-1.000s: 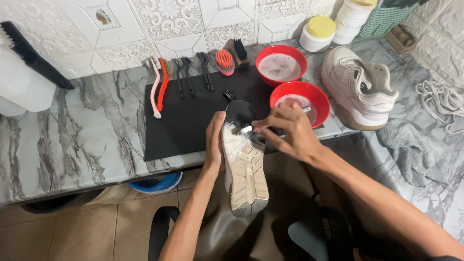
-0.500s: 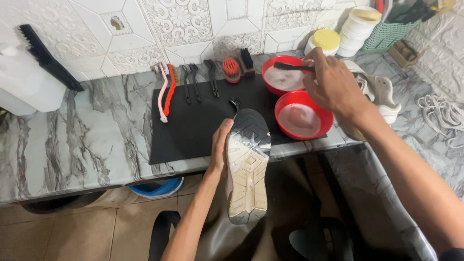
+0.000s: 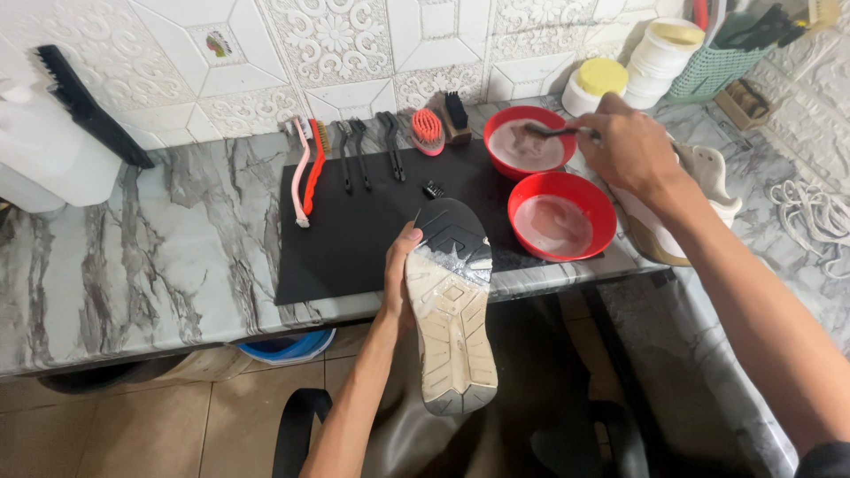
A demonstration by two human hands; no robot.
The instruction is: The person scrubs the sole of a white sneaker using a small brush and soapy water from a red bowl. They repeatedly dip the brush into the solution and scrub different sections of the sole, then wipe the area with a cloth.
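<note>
My left hand [image 3: 399,270] grips a sneaker [image 3: 452,305] turned sole up, its toe resting against the front edge of a black mat [image 3: 354,226]. The sole is off-white with a dark toe section and wet foam on it. My right hand [image 3: 630,146] is shut on a small dark brush [image 3: 551,131], whose head dips into the far red bowl [image 3: 522,142] of white foamy liquid. A second red bowl [image 3: 561,215] with the same liquid sits nearer, between the far bowl and the sneaker.
Several brushes lie along the mat's far edge, among them a pink and an orange one [image 3: 307,168] and a round orange brush [image 3: 427,130]. A second sneaker [image 3: 699,181] lies behind my right arm. White jars [image 3: 660,53], laces [image 3: 819,212] and a white jug [image 3: 44,150] stand around the marble counter.
My right hand left the sneaker's sole, moved up and right with the brush, and now dips it in the far red bowl. The left hand keeps holding the sneaker.
</note>
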